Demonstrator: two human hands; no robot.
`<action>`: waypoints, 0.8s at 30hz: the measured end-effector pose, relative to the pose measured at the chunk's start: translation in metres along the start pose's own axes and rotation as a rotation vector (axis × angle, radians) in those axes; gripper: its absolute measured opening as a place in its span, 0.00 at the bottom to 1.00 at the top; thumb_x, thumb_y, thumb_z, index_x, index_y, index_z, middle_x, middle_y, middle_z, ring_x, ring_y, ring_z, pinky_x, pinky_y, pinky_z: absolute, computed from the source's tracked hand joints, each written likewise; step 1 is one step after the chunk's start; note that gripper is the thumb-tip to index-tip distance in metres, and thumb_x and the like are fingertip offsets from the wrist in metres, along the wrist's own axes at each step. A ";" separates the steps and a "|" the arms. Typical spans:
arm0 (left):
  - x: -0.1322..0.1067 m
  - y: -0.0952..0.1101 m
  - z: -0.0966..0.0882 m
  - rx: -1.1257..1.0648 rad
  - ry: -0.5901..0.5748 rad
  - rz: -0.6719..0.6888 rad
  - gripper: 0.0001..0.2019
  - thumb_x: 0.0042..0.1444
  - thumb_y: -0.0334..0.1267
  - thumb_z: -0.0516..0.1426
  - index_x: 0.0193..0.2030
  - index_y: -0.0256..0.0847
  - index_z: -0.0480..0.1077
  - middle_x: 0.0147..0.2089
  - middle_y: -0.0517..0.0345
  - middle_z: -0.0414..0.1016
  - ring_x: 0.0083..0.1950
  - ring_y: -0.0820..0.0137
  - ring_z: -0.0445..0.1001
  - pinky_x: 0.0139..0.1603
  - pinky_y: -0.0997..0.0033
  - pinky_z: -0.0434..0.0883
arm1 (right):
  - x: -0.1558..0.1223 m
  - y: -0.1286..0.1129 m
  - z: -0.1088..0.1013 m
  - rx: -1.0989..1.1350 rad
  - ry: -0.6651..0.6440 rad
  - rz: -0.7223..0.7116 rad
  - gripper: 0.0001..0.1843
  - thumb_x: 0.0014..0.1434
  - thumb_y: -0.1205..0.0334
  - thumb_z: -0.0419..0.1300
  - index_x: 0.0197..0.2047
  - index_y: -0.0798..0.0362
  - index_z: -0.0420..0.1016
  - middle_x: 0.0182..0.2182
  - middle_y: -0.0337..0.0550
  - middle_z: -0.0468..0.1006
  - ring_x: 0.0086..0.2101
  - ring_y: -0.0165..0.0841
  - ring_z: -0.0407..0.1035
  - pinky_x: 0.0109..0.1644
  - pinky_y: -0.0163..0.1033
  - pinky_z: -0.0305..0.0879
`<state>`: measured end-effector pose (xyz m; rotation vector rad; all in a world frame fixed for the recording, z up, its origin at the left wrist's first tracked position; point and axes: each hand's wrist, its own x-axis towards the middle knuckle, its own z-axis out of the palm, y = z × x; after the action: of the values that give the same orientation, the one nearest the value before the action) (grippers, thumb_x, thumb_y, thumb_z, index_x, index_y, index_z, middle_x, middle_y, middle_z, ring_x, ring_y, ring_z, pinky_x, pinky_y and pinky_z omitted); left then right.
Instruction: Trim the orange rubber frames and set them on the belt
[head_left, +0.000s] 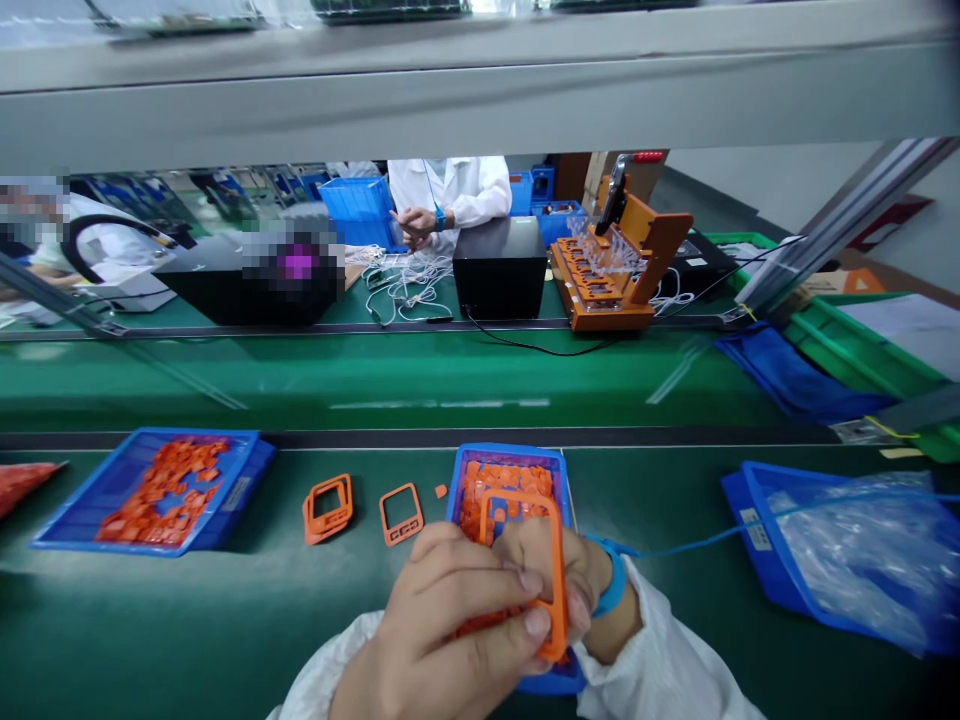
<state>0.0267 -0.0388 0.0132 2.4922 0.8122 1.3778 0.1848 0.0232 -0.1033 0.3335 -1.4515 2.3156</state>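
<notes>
Left hand and right hand both grasp an orange frame above a blue tray, apparently steadying it.

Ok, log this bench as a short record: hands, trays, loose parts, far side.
Left hand: fingers on the lower end of an orange rectangular frame
Right hand: at the same frame, partly behind it; blue corded wrist strap
Centre tray: blue, small orange pieces, below the hands
Left tray: blue, small orange pieces
Right tray: blue, clear plastic bags
Loose parts: stack of orange frames, single orange frame, small orange square
Far side: orange fixture, black box, white cables, person in white coat
</notes>
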 end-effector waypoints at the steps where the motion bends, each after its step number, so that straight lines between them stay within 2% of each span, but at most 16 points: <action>1: 0.000 0.001 0.000 0.002 -0.001 -0.008 0.07 0.66 0.30 0.62 0.48 0.44 0.78 0.45 0.60 0.83 0.48 0.72 0.80 0.56 0.61 0.71 | 0.002 -0.001 0.000 0.023 -0.007 -0.002 0.38 0.47 0.25 0.68 0.21 0.56 0.70 0.13 0.37 0.68 0.17 0.24 0.62 0.24 0.30 0.64; 5: 0.000 0.002 0.001 -0.002 0.015 -0.034 0.08 0.66 0.29 0.62 0.49 0.44 0.77 0.45 0.61 0.83 0.47 0.73 0.79 0.57 0.62 0.69 | 0.005 -0.001 0.001 0.047 0.019 0.038 0.39 0.42 0.24 0.70 0.17 0.56 0.68 0.11 0.36 0.66 0.15 0.24 0.61 0.24 0.31 0.65; 11: 0.001 0.002 0.002 -0.022 0.033 -0.028 0.07 0.67 0.28 0.61 0.49 0.43 0.77 0.46 0.60 0.82 0.48 0.74 0.79 0.58 0.63 0.68 | -0.002 0.010 -0.005 0.125 -0.039 -0.108 0.32 0.52 0.35 0.72 0.23 0.57 0.71 0.15 0.37 0.69 0.18 0.24 0.63 0.26 0.29 0.65; 16: 0.000 0.000 0.002 0.004 0.025 -0.016 0.09 0.65 0.27 0.62 0.49 0.43 0.78 0.46 0.60 0.82 0.48 0.73 0.79 0.60 0.61 0.67 | 0.002 0.009 -0.008 0.113 -0.045 -0.113 0.34 0.51 0.31 0.70 0.22 0.56 0.69 0.14 0.34 0.67 0.17 0.22 0.61 0.24 0.28 0.63; 20: 0.000 -0.004 0.001 0.018 0.015 -0.017 0.08 0.66 0.27 0.62 0.48 0.43 0.78 0.46 0.60 0.83 0.47 0.73 0.79 0.57 0.62 0.69 | 0.005 0.007 -0.005 0.102 -0.005 -0.116 0.35 0.51 0.31 0.71 0.21 0.55 0.67 0.13 0.33 0.66 0.16 0.22 0.59 0.23 0.27 0.62; 24: 0.006 -0.007 -0.005 0.058 0.004 0.005 0.06 0.66 0.29 0.62 0.45 0.45 0.78 0.44 0.62 0.84 0.44 0.73 0.80 0.54 0.63 0.71 | 0.002 0.001 0.000 -0.006 0.120 -0.113 0.37 0.55 0.28 0.65 0.21 0.55 0.66 0.13 0.34 0.64 0.16 0.22 0.58 0.23 0.28 0.61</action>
<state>0.0225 -0.0300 0.0171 2.5369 0.8597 1.3807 0.1822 0.0231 -0.1031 0.2624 -1.3462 2.2020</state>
